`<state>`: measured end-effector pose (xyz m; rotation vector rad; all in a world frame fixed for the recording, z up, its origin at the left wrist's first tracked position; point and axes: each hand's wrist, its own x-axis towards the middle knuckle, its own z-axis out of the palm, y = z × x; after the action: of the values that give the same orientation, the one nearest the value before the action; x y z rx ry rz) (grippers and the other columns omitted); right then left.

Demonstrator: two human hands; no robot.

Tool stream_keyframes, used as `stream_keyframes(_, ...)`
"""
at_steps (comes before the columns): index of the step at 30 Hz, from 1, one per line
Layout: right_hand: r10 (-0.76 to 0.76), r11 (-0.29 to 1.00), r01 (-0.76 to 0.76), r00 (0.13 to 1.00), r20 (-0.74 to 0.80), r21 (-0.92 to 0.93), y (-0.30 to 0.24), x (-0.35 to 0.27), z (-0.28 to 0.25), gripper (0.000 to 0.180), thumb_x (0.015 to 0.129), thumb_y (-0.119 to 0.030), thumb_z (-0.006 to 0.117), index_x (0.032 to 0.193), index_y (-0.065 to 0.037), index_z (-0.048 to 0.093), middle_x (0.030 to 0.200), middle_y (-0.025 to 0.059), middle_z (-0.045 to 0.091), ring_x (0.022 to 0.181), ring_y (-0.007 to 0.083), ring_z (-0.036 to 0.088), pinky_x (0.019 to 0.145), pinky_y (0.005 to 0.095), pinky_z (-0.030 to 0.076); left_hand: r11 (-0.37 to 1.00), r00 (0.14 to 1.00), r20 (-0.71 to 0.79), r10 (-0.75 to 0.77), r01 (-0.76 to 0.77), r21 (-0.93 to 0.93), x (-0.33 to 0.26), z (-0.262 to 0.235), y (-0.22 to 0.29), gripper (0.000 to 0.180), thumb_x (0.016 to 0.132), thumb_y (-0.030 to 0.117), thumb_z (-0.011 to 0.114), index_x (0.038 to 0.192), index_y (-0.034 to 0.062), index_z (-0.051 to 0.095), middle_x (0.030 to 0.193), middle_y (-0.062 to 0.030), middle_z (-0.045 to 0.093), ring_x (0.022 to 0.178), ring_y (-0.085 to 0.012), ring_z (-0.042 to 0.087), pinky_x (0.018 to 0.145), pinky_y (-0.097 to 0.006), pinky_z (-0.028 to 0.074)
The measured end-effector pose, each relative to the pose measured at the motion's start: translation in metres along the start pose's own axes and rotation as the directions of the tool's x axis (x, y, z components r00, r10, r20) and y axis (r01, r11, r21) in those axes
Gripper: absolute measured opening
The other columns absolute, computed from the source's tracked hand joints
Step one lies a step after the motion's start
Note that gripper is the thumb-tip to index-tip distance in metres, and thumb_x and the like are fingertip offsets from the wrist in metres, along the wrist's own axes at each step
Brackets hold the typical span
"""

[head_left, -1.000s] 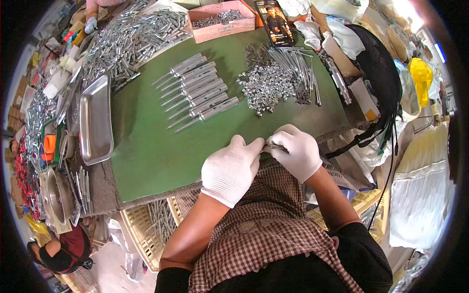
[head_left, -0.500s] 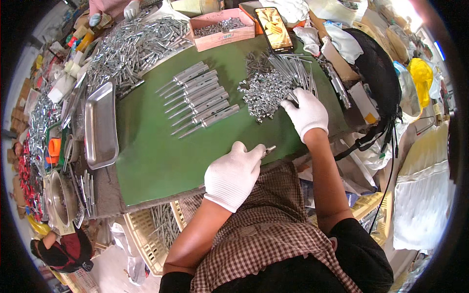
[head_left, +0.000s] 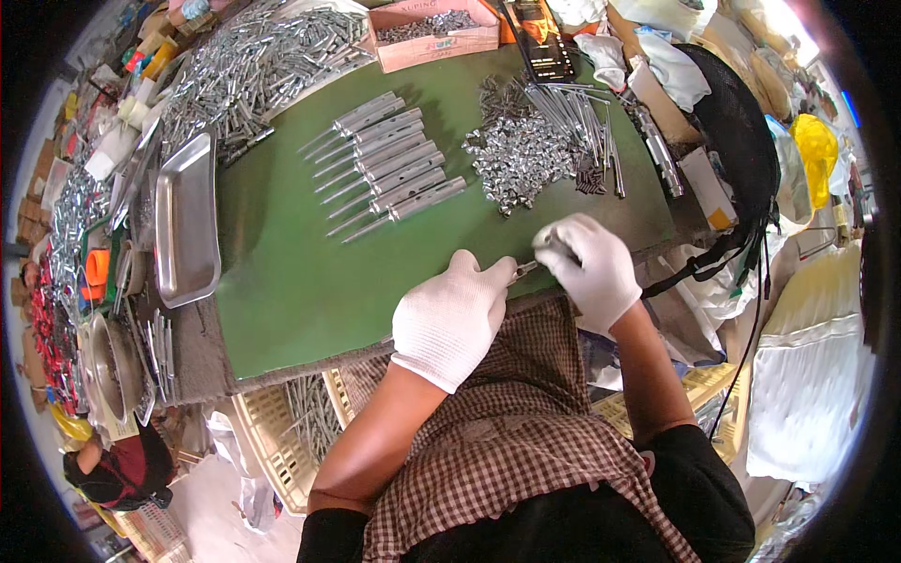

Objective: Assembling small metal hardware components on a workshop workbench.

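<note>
At the front edge of the green work mat (head_left: 310, 300), my left hand (head_left: 449, 324), in a white knit glove, is closed round a metal rod. Only the rod's silver end (head_left: 526, 268) shows past the fingertips; the glove hides the rest. My gloved right hand (head_left: 597, 270) is pinched beside that end, with a small dark thing between its fingers too hidden to name. Beyond the hands lies a pile of small shiny metal fittings (head_left: 526, 164), with small dark screws (head_left: 589, 178) and long thin rods (head_left: 587, 127) at its right.
Several metal tubes with thin pointed shafts (head_left: 399, 178) lie in a row on the mat. A steel tray (head_left: 169, 235) sits left. Behind are a pink box (head_left: 450, 53) of small parts, a phone (head_left: 542, 47) and a heap of metal tubes (head_left: 253, 70). A black bag (head_left: 737, 141) is at right.
My right hand has come from the pile of fittings toward me, to the rod's end at my left fingertips. My left hand keeps its hold. The phone's picture has changed.
</note>
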<state>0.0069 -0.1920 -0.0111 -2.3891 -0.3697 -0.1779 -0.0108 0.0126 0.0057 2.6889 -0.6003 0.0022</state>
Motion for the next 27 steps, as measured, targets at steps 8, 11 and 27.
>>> stream_keyframes(8, -0.018, 1.000, 0.019, 1.000, 0.019, -0.008, -0.018, -0.011, 0.014, 0.008, 0.083, -0.014, 0.069, 0.089, -0.010, 0.064, 0.087, 0.0101, 0.065, 0.080, 0.0328, 0.065, 0.067, 0.0425, 0.052, 1.000, 1.000, 0.023, -0.009, 0.010, -0.019, -0.001, -0.002, 0.001, 0.021, 0.089, 0.024, 0.062, 0.109, 0.0204, 0.067, 0.083, -0.0092, 0.058, 0.061, -0.0294, 0.063, 0.055, -0.041, 0.052)
stream_keyframes(11, 0.044, 0.998, -0.043, 0.999, 0.011, -0.050, -0.019, -0.014, 0.013, 0.009, 0.084, -0.016, 0.068, 0.090, -0.011, 0.064, 0.088, 0.0107, 0.065, 0.080, 0.0340, 0.065, 0.067, 0.0433, 0.051, 1.000, 1.000, -0.007, 0.011, -0.011, -0.013, -0.001, 0.002, -0.001, 0.023, 0.088, 0.023, 0.063, 0.110, 0.0196, 0.067, 0.083, -0.0090, 0.057, 0.059, -0.0292, 0.062, 0.054, -0.040, 0.051)
stream_keyframes(27, -0.055, 0.932, 0.180, 0.928, 0.369, -0.314, -0.026, 0.008, -0.012, 0.015, 0.087, -0.020, 0.063, 0.090, -0.007, 0.056, 0.085, 0.0142, 0.061, 0.077, 0.0373, 0.064, 0.068, 0.0471, 0.051, 0.979, 0.983, -0.114, 0.145, -0.125, 0.163, -0.007, 0.012, -0.007, 0.029, 0.087, 0.023, 0.066, 0.116, 0.0256, 0.066, 0.077, -0.0061, 0.051, 0.051, -0.0240, 0.057, 0.046, -0.036, 0.048)
